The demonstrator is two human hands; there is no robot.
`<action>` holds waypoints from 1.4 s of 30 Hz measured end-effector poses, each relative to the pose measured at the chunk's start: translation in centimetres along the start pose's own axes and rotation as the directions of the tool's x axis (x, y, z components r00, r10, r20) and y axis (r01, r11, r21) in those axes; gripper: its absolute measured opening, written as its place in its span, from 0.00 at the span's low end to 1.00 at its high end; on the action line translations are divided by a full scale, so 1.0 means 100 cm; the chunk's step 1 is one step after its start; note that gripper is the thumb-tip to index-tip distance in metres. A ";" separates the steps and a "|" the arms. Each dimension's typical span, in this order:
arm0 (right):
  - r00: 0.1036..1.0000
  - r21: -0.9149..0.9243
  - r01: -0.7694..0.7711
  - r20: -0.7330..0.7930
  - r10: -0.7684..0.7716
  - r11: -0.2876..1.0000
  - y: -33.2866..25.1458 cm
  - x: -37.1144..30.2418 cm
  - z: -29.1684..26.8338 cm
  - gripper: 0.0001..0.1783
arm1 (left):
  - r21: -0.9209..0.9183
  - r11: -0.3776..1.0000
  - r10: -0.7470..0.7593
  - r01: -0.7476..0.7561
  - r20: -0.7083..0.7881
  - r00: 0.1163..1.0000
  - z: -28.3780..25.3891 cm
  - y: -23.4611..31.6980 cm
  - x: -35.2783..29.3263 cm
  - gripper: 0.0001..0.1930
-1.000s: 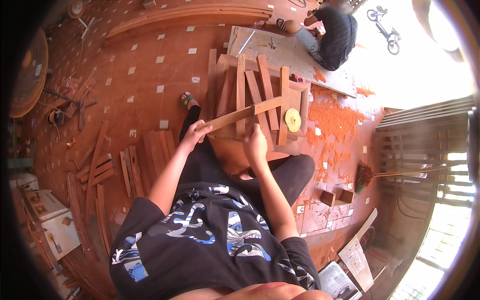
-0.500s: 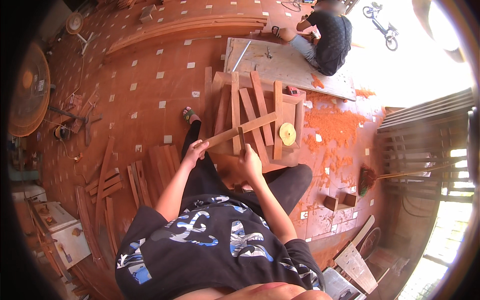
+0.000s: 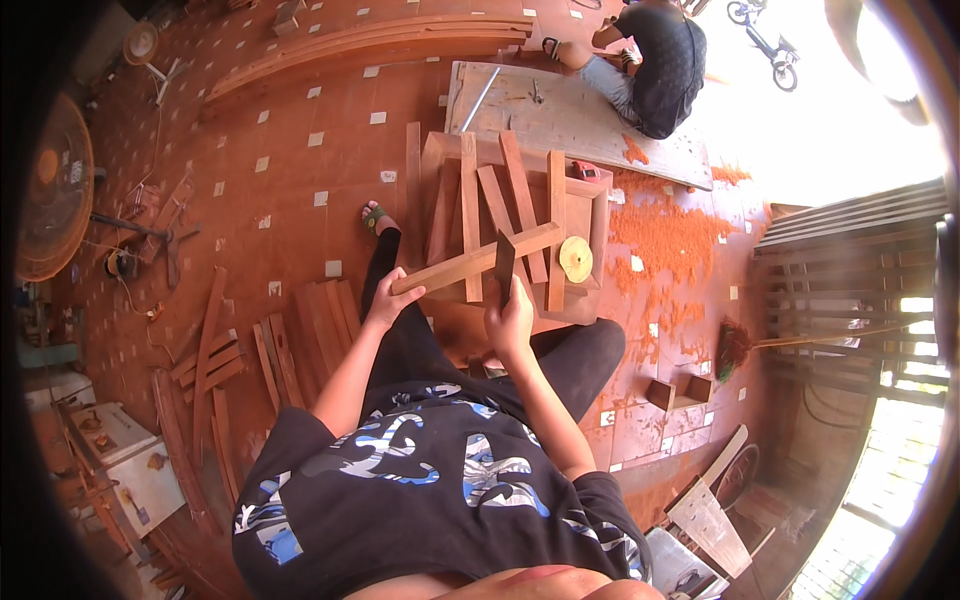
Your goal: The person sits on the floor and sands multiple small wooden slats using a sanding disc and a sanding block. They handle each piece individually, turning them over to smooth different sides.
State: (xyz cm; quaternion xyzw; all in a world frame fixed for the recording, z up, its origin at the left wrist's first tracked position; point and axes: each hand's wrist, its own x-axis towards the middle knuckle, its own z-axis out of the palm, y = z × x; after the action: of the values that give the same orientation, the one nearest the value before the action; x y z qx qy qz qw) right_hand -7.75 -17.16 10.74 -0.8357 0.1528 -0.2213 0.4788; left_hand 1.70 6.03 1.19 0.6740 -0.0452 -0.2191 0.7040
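Note:
My left hand (image 3: 383, 299) is closed round the near end of a wooden strip (image 3: 455, 270). That strip slants up to the right, its far end lying over other wooden strips (image 3: 470, 200) on a low wooden bench (image 3: 601, 215). In my right hand (image 3: 512, 322) is a dark, flat, blade-like tool (image 3: 505, 258), gripped at its lower end. The blade stands upright against or just in front of the strip; whether it touches cannot be seen. A round yellow disc (image 3: 575, 260) and a red tape measure (image 3: 586, 172) lie on the bench's right side.
Another person (image 3: 668, 75) sits beyond, beside a wooden board (image 3: 585, 125). Orange shavings (image 3: 670, 240) cover the floor at right, near a broom (image 3: 735, 352) and a small wooden box (image 3: 685, 393). Wood pieces (image 3: 325, 325) lie left; a large fan (image 3: 55, 185) stands farther left.
The tool has moved right along the strip and turned, so its broad face shows more. My left hand and the strip's near end have shifted slightly left.

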 end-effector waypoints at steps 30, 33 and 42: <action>0.967 -0.282 -0.161 0.147 0.209 0.946 -0.004 0.012 -0.008 0.11 | 0.337 0.928 0.168 -0.155 -0.008 0.986 0.007 0.015 -0.009 0.20; 0.987 -0.226 -0.129 0.069 0.148 0.965 -0.012 0.010 -0.005 0.11 | 0.334 0.934 0.138 -0.130 -0.001 0.990 0.002 0.013 -0.008 0.22; 0.937 -0.324 -0.218 0.194 0.291 0.920 0.002 -0.002 -0.007 0.10 | 0.488 0.858 0.179 -0.159 0.006 0.984 0.003 0.021 -0.014 0.23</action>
State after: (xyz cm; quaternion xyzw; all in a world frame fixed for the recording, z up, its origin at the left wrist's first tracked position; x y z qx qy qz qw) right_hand -8.34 -17.69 10.84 -0.8914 0.2338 -0.0294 0.3871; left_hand 0.82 6.25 3.57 0.8269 -0.1438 -0.1246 0.5292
